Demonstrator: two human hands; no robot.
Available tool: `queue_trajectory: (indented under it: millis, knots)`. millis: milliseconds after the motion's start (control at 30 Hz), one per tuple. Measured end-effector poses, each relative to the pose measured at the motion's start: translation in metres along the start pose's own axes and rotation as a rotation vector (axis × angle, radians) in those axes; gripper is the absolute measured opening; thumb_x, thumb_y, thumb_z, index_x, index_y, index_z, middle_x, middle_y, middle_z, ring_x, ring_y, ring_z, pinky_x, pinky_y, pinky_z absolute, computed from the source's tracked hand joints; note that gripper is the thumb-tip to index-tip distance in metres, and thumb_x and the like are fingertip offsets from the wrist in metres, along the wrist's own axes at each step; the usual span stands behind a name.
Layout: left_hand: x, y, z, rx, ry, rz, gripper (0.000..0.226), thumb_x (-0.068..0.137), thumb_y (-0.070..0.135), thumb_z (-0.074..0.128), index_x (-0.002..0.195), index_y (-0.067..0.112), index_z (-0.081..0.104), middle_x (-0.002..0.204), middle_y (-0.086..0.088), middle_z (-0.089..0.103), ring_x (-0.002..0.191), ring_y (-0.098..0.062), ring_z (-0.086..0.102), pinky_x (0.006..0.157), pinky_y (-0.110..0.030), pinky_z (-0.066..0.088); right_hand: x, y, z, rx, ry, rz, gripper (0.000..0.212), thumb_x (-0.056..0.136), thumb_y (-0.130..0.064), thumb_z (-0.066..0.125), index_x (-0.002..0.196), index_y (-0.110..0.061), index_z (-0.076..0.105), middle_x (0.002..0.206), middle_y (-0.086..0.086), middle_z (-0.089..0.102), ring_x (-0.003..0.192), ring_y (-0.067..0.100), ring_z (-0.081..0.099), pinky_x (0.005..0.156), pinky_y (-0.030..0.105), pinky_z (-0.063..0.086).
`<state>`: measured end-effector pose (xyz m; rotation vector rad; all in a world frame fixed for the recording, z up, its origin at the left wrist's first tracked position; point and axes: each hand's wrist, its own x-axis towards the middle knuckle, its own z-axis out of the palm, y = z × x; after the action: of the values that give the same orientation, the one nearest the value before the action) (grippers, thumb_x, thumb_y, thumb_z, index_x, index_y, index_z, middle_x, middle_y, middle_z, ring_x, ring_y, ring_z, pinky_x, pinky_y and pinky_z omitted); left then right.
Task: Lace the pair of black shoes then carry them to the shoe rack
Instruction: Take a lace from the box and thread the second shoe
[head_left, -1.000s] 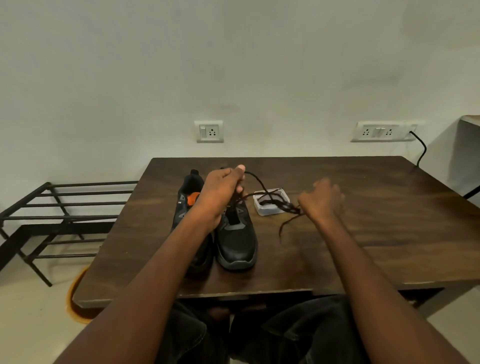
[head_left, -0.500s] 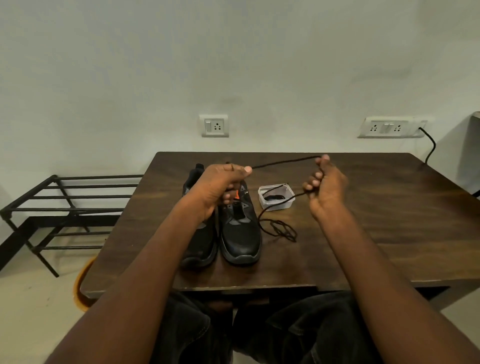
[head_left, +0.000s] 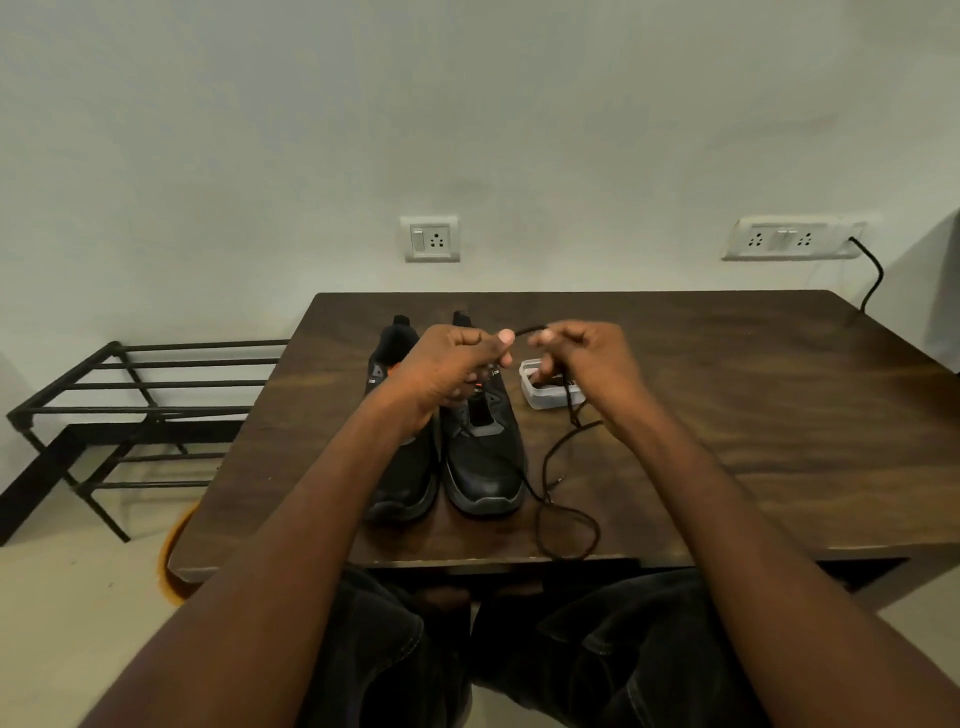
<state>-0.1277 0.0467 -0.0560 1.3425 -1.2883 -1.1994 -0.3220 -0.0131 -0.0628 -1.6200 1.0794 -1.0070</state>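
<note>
Two black shoes stand side by side, toes toward me, on the dark wooden table (head_left: 727, 415): the left shoe (head_left: 400, 467) partly behind my left forearm, the right shoe (head_left: 485, 467) beside it. My left hand (head_left: 452, 364) hovers above the shoes and pinches a black lace (head_left: 566, 519) between thumb and fingers. My right hand (head_left: 582, 358) pinches the same lace a short way along. A short stretch runs between the two hands; the rest hangs down and coils on the table right of the right shoe.
A small clear plastic container (head_left: 545, 389) sits behind my right hand. A black metal shoe rack (head_left: 145, 405) stands on the floor left of the table. Wall sockets (head_left: 431, 239) are on the wall behind, with a black cable (head_left: 872, 275) plugged in at the right.
My right hand has moved left, close to my left hand, so the lace stretch between them is now short. More lace lies coiled near the table's front edge.
</note>
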Motion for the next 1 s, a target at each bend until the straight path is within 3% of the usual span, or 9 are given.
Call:
queue_trajectory:
  millis: [167, 333, 433, 500, 667, 733, 800, 867, 1000]
  knots:
    - [-0.003, -0.002, -0.015, -0.03, 0.057, -0.024, 0.033, 0.1, 0.041, 0.064, 0.094, 0.01, 0.073, 0.055, 0.005, 0.043, 0.042, -0.006, 0.031, 0.04, -0.018, 0.024, 0.018, 0.032, -0.039, 0.189, 0.726, 0.309, 0.027, 0.092, -0.004, 0.05, 0.086, -0.015, 0.073, 0.067, 0.003, 0.071, 0.055, 0.016, 0.069, 0.076, 0.045, 0.063]
    - [-0.002, -0.005, -0.013, 0.039, 0.035, -0.033, 0.035, 0.1, 0.044, 0.064, 0.096, 0.011, 0.074, 0.054, 0.006, 0.043, 0.042, -0.006, 0.03, 0.04, -0.017, 0.023, 0.001, 0.032, -0.031, -0.513, 0.24, 0.083, 0.067, 0.083, -0.004, 0.069, 0.146, -0.02, 0.056, 0.148, 0.005, 0.056, 0.134, 0.023, 0.054, 0.113, 0.039, 0.044]
    - [-0.003, -0.004, -0.005, 0.046, 0.007, -0.047, 0.036, 0.098, 0.046, 0.066, 0.095, 0.011, 0.074, 0.055, 0.005, 0.043, 0.042, -0.007, 0.03, 0.04, -0.017, 0.025, -0.011, 0.009, -0.004, -0.258, -0.22, -0.008, 0.046, 0.098, -0.018, 0.071, 0.142, -0.026, 0.061, 0.139, -0.005, 0.065, 0.128, 0.011, 0.06, 0.107, 0.038, 0.049]
    - [-0.005, -0.005, -0.003, 0.042, -0.01, -0.057, 0.033, 0.098, 0.045, 0.066, 0.091, 0.014, 0.074, 0.055, 0.005, 0.044, 0.043, -0.007, 0.031, 0.041, -0.017, 0.025, -0.013, 0.002, 0.007, -0.151, -0.266, -0.028, 0.02, 0.103, -0.022, 0.065, 0.12, -0.018, 0.075, 0.102, 0.002, 0.08, 0.099, 0.017, 0.074, 0.089, 0.038, 0.054]
    - [-0.006, -0.005, -0.011, 0.03, 0.028, -0.071, 0.034, 0.1, 0.043, 0.064, 0.092, 0.012, 0.073, 0.057, 0.004, 0.043, 0.043, -0.007, 0.031, 0.042, -0.018, 0.024, 0.015, 0.014, -0.016, 0.263, 0.548, 0.195, 0.022, 0.104, -0.009, 0.056, 0.1, -0.005, 0.077, 0.064, 0.004, 0.064, 0.052, 0.013, 0.063, 0.063, 0.03, 0.061]
    - [-0.005, -0.005, -0.014, 0.02, 0.043, -0.064, 0.035, 0.102, 0.043, 0.061, 0.09, 0.013, 0.072, 0.056, 0.004, 0.041, 0.042, -0.008, 0.03, 0.04, -0.018, 0.024, 0.016, 0.028, -0.032, -0.072, 0.686, 0.27, 0.021, 0.096, -0.012, 0.058, 0.101, -0.011, 0.079, 0.079, 0.005, 0.074, 0.068, 0.018, 0.072, 0.076, 0.039, 0.063]
    - [-0.003, -0.006, -0.013, 0.03, 0.045, -0.071, 0.035, 0.102, 0.044, 0.06, 0.09, 0.013, 0.073, 0.056, 0.004, 0.042, 0.042, -0.007, 0.031, 0.039, -0.017, 0.025, 0.009, 0.037, -0.037, -0.51, 0.519, 0.198, 0.038, 0.087, -0.009, 0.064, 0.122, -0.019, 0.073, 0.117, 0.005, 0.075, 0.107, 0.024, 0.07, 0.096, 0.04, 0.055]
    - [-0.001, -0.006, -0.01, 0.062, 0.034, -0.09, 0.036, 0.101, 0.045, 0.062, 0.094, 0.012, 0.074, 0.056, 0.005, 0.043, 0.043, -0.007, 0.032, 0.04, -0.017, 0.026, 0.003, 0.033, -0.029, -0.461, 0.228, 0.039, 0.059, 0.087, -0.005, 0.072, 0.143, -0.02, 0.06, 0.14, 0.0, 0.062, 0.127, 0.015, 0.059, 0.106, 0.034, 0.048]
    - [-0.002, -0.005, -0.001, 0.07, -0.028, -0.096, 0.036, 0.099, 0.046, 0.064, 0.092, 0.013, 0.075, 0.055, 0.006, 0.044, 0.043, -0.006, 0.031, 0.041, -0.017, 0.025, -0.009, 0.009, -0.002, -0.133, -0.317, -0.06, 0.034, 0.098, -0.016, 0.071, 0.132, -0.015, 0.069, 0.118, 0.001, 0.076, 0.11, 0.008, 0.07, 0.092, 0.019, 0.056]
